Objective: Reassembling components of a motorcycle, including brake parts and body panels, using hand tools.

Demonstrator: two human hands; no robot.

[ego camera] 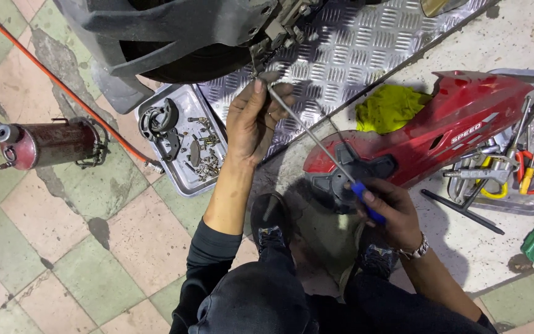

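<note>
My right hand point(385, 211) grips the blue handle of a long screwdriver point(316, 141). Its thin metal shaft runs up and left to the metal parts under a motorcycle point(174, 34) beside the black tyre. My left hand point(256, 119) is raised at the shaft's tip, fingers pinched around the tip and a small part there. I squat, with both black shoes below my hands.
A metal tray point(183, 178) with a brake part, bolts and screws lies left of my left hand. A red canister point(47, 143) and orange hose point(63, 89) lie further left. A red fairing point(452, 127), yellow rag point(390, 106) and a tray of tools point(508, 170) are on the right. A chequer-plate ramp point(353, 49) lies under the motorcycle.
</note>
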